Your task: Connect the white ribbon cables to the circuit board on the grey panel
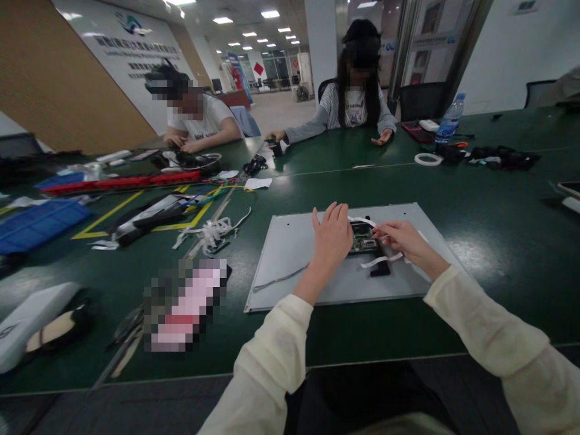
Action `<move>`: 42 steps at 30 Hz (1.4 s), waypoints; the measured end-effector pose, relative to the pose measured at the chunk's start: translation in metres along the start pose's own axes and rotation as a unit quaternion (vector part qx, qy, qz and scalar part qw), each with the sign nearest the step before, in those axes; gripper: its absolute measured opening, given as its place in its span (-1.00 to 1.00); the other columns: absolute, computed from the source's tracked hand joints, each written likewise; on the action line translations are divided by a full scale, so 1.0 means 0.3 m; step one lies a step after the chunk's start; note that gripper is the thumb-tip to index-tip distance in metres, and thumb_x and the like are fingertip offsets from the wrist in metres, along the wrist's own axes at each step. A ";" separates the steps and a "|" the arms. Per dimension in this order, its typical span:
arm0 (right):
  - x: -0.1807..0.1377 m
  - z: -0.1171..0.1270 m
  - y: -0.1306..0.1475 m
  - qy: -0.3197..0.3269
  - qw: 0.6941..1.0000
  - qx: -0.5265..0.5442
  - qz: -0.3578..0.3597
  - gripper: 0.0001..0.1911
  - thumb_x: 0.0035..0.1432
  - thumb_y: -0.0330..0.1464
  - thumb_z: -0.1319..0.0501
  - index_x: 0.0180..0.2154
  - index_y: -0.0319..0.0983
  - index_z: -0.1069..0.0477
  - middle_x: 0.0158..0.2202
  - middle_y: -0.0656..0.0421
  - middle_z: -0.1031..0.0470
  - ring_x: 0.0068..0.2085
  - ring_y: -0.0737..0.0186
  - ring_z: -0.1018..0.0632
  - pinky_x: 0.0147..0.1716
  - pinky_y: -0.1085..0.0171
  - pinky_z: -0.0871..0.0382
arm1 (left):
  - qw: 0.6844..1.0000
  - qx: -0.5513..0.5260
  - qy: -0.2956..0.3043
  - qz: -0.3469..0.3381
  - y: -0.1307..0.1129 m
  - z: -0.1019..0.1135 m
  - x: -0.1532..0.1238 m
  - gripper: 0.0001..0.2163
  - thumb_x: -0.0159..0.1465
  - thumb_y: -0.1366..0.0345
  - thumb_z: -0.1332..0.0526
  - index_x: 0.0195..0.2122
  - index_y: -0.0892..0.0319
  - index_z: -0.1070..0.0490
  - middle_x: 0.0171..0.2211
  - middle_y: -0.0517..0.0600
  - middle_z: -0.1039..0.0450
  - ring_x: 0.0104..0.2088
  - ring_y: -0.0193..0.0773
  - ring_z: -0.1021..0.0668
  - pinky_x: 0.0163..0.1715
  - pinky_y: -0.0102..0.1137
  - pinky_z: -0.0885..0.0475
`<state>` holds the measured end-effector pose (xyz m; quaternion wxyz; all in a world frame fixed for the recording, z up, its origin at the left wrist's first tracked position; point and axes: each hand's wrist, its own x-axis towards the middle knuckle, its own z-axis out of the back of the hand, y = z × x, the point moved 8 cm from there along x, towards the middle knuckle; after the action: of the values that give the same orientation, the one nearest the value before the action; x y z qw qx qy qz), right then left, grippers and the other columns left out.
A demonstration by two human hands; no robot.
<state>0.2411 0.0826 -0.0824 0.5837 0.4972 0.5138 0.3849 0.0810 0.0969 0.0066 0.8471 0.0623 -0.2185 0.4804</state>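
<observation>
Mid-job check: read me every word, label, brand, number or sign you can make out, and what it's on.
No text is clear enough to quote.
Wall sign: rows of lettering, too blurred.
Shirt at upper left: letters, too blurred.
Shirt at upper right: letters, too blurred.
Bottle label: too small.
Glass panel signs: too small.
Circuit board: no legible markings.
Pink object: pixelated.

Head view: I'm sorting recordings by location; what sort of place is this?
Probably an office doubling as an electronics workspace: a lettered wall, black chair, and circuit board on a grey panel.
</observation>
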 end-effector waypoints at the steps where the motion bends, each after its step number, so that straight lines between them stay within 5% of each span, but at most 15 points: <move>1: 0.000 0.002 -0.001 -0.004 1.000 -0.006 -0.003 -0.77 0.04 -0.29 -0.27 -0.37 -0.38 -0.50 -0.41 0.02 -0.53 -0.60 0.51 -0.36 -0.78 0.53 0.09 | 1.000 -0.007 0.010 -0.011 -0.010 -0.015 0.005 -0.63 0.36 0.38 0.11 0.17 0.17 -0.20 0.17 0.10 -0.30 0.26 -0.20 -0.22 0.28 0.01 0.12; 8: 0.014 0.023 -0.013 -0.030 0.997 -0.064 0.001 -0.80 0.09 -0.34 -0.20 -0.38 -0.36 -0.50 -0.43 0.04 -0.53 -0.62 0.50 -0.37 -0.76 0.52 0.02 | 0.991 -0.046 0.110 -0.058 -0.045 -0.143 0.036 -0.67 0.38 0.35 0.13 0.09 0.17 -0.27 0.10 0.11 -0.39 0.21 -0.18 -0.31 0.23 -0.01 -0.05; 15: 0.022 0.041 0.017 -0.045 0.976 -0.205 0.067 -0.72 0.11 -0.25 -0.16 -0.38 -0.32 -0.52 -0.44 0.09 -0.56 -0.61 0.45 -0.39 -0.68 0.45 -0.12 | 0.989 -0.038 0.133 -0.047 -0.026 -0.191 0.045 -0.68 0.39 0.33 0.11 0.04 0.16 -0.34 0.06 0.12 -0.43 0.12 -0.15 -0.40 0.22 -0.01 -0.06; 24: -0.004 0.026 0.080 -0.055 0.870 -0.474 0.128 -0.62 0.22 -0.25 -0.02 -0.50 -0.24 -0.48 -0.56 0.16 -0.49 -0.48 0.29 -0.47 -0.48 0.35 -0.15 | 0.991 -0.039 0.117 -0.049 -0.017 -0.202 0.051 -0.70 0.37 0.36 0.08 0.01 0.15 -0.37 -0.04 0.10 -0.50 0.01 -0.15 -0.49 0.19 -0.02 -0.11; 31: -0.038 -0.010 0.090 -0.077 0.760 -0.637 0.107 -0.60 0.29 -0.25 0.07 -0.34 -0.22 -0.50 -0.35 0.06 -0.56 -0.33 0.19 -0.53 -0.47 0.33 -0.11 | 0.990 -0.030 0.134 -0.042 -0.014 -0.201 0.049 -0.69 0.35 0.39 0.07 0.03 0.17 -0.35 -0.04 0.11 -0.49 0.01 -0.15 -0.48 0.20 -0.05 -0.09; 42: -0.048 -0.047 0.104 -0.050 0.700 -0.706 0.100 -0.61 0.29 -0.23 0.06 -0.25 -0.25 -0.49 -0.33 -0.02 -0.54 -0.29 0.12 -0.54 -0.38 0.29 -0.21 | 0.989 -0.038 0.135 -0.049 -0.016 -0.205 0.043 -0.67 0.30 0.45 0.06 0.02 0.17 -0.35 -0.03 0.09 -0.49 0.02 -0.17 -0.48 0.23 -0.07 -0.05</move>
<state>0.2265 0.0779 -0.0485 0.7469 0.0067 0.0090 0.6648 0.1099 0.1239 -0.0424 0.8930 -0.0252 -0.1172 0.4338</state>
